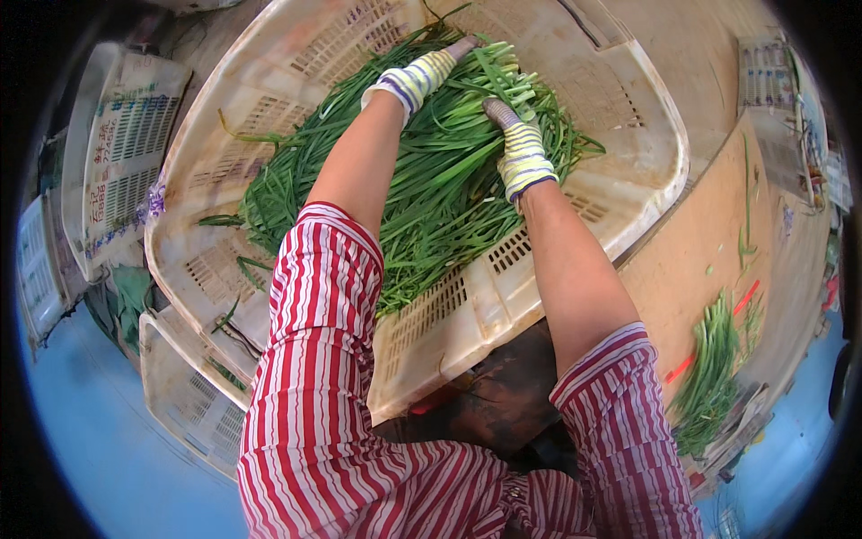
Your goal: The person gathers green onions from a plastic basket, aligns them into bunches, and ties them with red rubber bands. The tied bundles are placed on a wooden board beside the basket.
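A large, stained white plastic crate (417, 343) with slotted walls stands before me, holding a big heap of long green leafy stalks, which look like Chinese chives (438, 168). Both of my hands wear striped knit gloves with grey fingers. My left hand (424, 74) lies on the far part of the heap, beside the pale stalk ends, its fingertips partly hidden among leaves. My right hand (518, 141) is at the near right side of the same pale-ended bunch (505, 74), its thumb against the stalks. Both hands grip this bunch from either side.
To the right, a wooden board (700, 249) carries a smaller bunch of chives (710, 370) lying over a red strip. More slotted plastic crates stand at the left (128, 155), lower left (195, 404) and far right (774, 101). The left one bears writing. Blue floor (101, 418) shows below.
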`<state>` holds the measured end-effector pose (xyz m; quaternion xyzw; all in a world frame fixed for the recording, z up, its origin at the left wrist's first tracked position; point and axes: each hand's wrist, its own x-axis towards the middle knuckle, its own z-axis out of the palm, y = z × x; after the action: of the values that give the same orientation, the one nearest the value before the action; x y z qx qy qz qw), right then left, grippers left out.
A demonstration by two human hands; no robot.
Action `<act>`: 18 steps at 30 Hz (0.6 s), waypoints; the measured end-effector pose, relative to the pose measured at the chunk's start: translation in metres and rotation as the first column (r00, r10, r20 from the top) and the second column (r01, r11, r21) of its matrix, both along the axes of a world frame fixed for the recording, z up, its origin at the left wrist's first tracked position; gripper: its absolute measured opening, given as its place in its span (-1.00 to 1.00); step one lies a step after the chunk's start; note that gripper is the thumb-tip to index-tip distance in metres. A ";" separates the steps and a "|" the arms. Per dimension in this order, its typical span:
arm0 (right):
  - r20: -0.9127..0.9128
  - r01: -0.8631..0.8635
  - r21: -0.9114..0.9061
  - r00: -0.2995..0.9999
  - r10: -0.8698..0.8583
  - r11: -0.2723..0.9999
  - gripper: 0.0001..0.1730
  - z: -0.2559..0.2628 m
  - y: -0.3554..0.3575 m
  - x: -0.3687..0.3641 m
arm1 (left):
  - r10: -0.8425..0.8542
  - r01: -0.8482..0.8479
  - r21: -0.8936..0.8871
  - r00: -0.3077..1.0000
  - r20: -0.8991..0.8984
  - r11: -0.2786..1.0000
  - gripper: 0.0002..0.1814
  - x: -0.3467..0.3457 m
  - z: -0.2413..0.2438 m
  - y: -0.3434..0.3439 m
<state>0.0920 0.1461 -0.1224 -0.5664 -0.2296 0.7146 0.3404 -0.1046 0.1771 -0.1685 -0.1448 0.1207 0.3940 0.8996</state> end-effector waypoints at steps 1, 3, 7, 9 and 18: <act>-0.028 -0.020 0.012 0.999 0.020 1.000 0.09 0.001 0.001 0.002 | 0.045 0.071 0.176 0.816 -0.576 0.982 -0.31 0.015 0.032 -0.004; -0.097 -0.094 0.039 0.991 0.097 0.995 0.13 0.014 0.000 -0.004 | 0.189 0.322 0.262 0.240 -0.952 0.910 -0.35 0.017 0.064 -0.018; 0.065 -0.241 0.162 0.970 0.233 0.957 -0.12 0.023 -0.002 -0.009 | 0.185 0.595 0.117 -0.054 -0.981 0.795 -0.41 0.014 0.091 -0.033; 0.045 -0.347 0.231 0.937 0.346 0.909 -0.05 0.021 0.006 -0.009 | 0.165 0.446 0.167 0.043 -0.985 0.879 -0.43 0.021 0.095 -0.041; -0.179 -0.123 0.321 0.966 0.188 0.939 -0.02 0.050 -0.010 -0.028 | 0.680 0.360 0.578 -0.436 -0.589 0.732 -0.62 0.057 0.024 -0.095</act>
<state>0.0641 0.1361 -0.0728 -0.4088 -0.3455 0.7501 0.3884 -0.0480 0.0824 -0.1448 0.5243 0.6440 0.4944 0.2568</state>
